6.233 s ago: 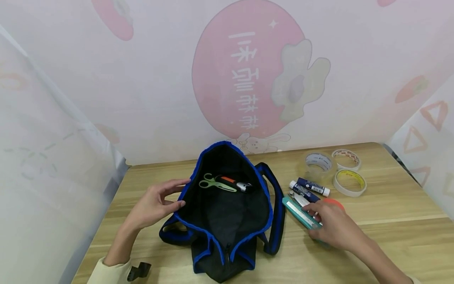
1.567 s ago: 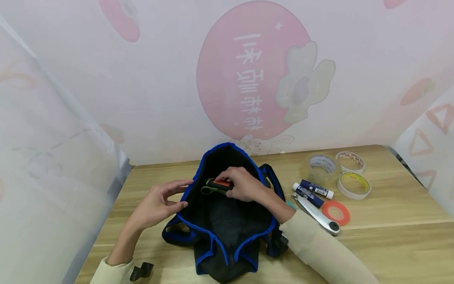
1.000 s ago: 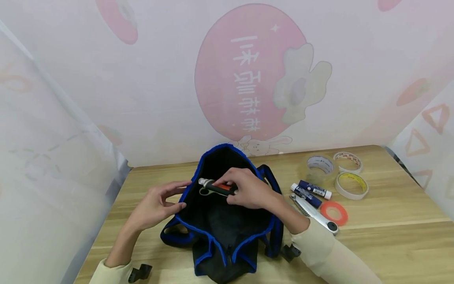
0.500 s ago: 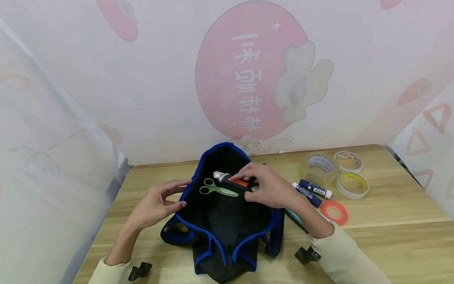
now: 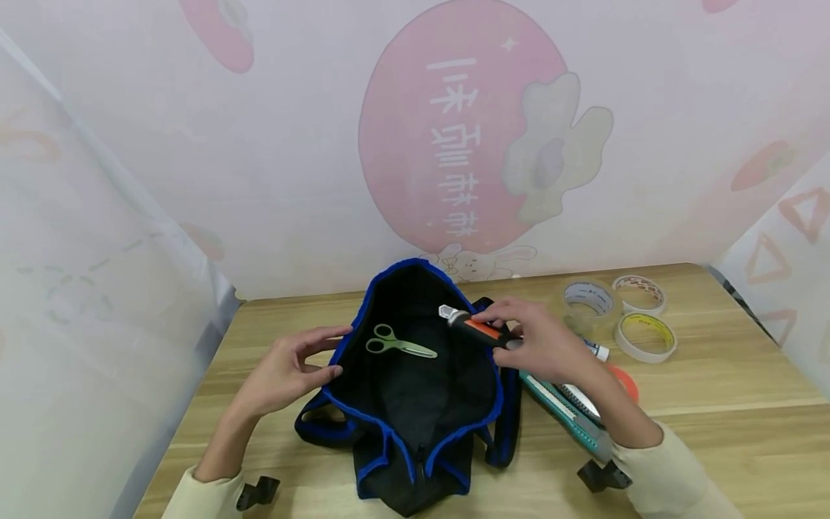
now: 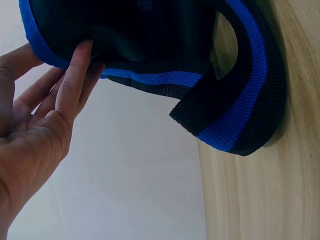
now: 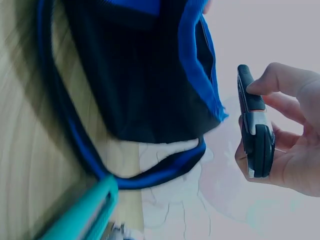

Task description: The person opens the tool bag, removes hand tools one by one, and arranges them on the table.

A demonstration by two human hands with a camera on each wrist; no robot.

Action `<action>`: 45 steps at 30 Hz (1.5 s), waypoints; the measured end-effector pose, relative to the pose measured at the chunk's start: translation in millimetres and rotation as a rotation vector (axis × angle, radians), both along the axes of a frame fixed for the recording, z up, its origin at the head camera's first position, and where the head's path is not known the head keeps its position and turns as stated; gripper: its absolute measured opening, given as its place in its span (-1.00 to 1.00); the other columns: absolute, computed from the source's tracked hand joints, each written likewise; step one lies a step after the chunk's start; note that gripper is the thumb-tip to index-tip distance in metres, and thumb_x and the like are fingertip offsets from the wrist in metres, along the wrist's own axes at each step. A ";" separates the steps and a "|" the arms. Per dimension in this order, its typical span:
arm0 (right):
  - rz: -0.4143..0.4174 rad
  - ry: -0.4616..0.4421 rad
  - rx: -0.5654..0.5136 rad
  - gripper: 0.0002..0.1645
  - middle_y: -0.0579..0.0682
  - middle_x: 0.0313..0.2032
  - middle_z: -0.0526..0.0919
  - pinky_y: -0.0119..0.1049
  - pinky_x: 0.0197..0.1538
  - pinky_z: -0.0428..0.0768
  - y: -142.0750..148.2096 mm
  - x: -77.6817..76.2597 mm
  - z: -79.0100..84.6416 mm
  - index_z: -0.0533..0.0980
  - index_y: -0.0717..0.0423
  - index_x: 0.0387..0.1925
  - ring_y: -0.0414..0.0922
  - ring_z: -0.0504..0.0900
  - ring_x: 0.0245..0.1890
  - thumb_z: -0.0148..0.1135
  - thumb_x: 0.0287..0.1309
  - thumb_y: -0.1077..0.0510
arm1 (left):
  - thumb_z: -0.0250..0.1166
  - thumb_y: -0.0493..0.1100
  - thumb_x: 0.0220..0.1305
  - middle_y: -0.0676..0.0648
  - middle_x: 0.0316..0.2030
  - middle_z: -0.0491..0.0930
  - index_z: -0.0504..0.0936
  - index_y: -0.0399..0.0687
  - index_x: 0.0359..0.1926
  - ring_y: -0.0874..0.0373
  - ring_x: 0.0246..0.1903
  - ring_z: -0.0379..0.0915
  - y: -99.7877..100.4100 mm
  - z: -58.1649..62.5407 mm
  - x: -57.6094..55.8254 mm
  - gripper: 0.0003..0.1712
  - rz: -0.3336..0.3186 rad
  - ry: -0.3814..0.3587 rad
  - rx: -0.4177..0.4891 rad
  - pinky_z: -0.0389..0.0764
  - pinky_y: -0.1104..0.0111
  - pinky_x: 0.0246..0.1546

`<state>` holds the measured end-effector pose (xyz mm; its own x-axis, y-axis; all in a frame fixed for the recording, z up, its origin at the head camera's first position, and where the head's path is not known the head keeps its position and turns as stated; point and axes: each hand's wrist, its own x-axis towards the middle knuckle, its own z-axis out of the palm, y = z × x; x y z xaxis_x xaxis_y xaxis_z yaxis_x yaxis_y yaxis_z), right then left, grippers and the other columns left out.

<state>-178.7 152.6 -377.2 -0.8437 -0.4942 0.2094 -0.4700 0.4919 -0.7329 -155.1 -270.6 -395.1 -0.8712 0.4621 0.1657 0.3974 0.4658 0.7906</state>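
An orange-and-black utility knife (image 5: pixel 480 329) is pinched between the thumb and fingers of my right hand (image 5: pixel 547 346), over the right rim of the black bag (image 5: pixel 405 404). In the right wrist view the knife (image 7: pixel 259 135) is off the bag, held in the air beside its blue-edged mouth. My left hand (image 5: pixel 279 375) grips the bag's left rim, thumb at the inner side; the left wrist view shows the fingers (image 6: pixel 75 82) at the blue edging (image 6: pixel 40 45). Green-handled scissors (image 5: pixel 405 347) lie inside the wide-open bag.
Right of the bag lie a teal box cutter (image 5: pixel 564 412) and a silver tool, partly under my right forearm. Behind are tape rolls (image 5: pixel 645 337), a red-orange roll (image 5: pixel 625 382) and a white-capped glue stick (image 5: pixel 598 350). The bag's strap (image 5: pixel 509 425) loops at its right side.
My right hand went from the table into the bag, took the utility knife from beside the scissors and lifted it right to the rim. My left hand has stayed at the left rim.
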 end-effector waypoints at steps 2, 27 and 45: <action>-0.016 0.010 0.001 -0.39 -0.01 0.05 0.71 -0.17 -0.01 0.76 7.8 -0.2 -3.0 0.71 -0.02 0.23 -0.06 0.60 -0.02 0.44 0.13 0.39 | 0.43 -0.41 0.37 -0.32 0.47 0.49 0.52 -0.12 0.50 -0.42 0.36 0.51 0.0 0.2 -0.3 -0.30 -0.001 0.002 -0.001 0.71 0.39 -0.32; -0.211 0.013 0.108 -0.36 0.04 -0.02 0.72 -0.36 -0.18 0.76 114.6 21.4 -29.2 0.68 0.13 0.22 -0.18 0.64 -0.09 0.51 0.05 0.42 | 0.43 -0.40 0.38 -0.31 0.48 0.48 0.52 -0.08 0.50 -0.42 0.38 0.50 0.1 -0.2 0.6 -0.30 0.006 -0.015 0.009 0.74 0.41 -0.23; -0.324 0.015 0.210 -0.38 0.10 -0.09 0.76 -0.42 -0.29 0.72 172.7 35.2 -65.0 0.72 0.25 0.12 -0.47 0.56 -0.21 0.64 -0.07 0.41 | 0.43 -0.38 0.39 -0.31 0.50 0.46 0.51 -0.09 0.51 -0.38 0.38 0.50 -0.3 0.4 0.7 -0.29 0.008 -0.019 0.006 0.77 0.45 -0.04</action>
